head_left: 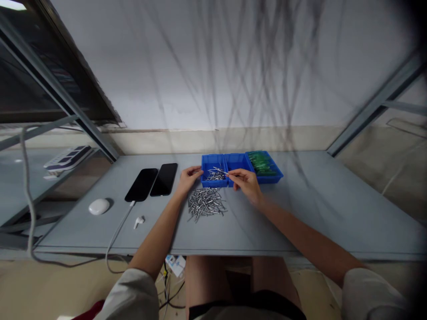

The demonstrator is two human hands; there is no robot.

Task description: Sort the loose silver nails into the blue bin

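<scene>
Three blue bins stand side by side at the back of the grey table. The left bin [205, 163] holds some silvery metal pins, the middle bin [237, 161] shows its blue bottom, and the right bin [274, 179] is filled with green pieces. My right hand [247, 183] pinches thin metal pins [220, 170] over the left bin's right side. At that bin's left edge rests my left hand [190, 178], its fingers closed against the wall; whether they grip it is hard to make out. A loose pile of metal pins [206, 203] lies just in front of the bins.
Two black phones [142, 184] [163, 179] lie left of my left hand, one with a white cable [120, 226]. Nearer are a white earbud [139, 221] and a white round case [99, 206]. A power strip [68, 159] sits far left. Metal frame posts flank the table.
</scene>
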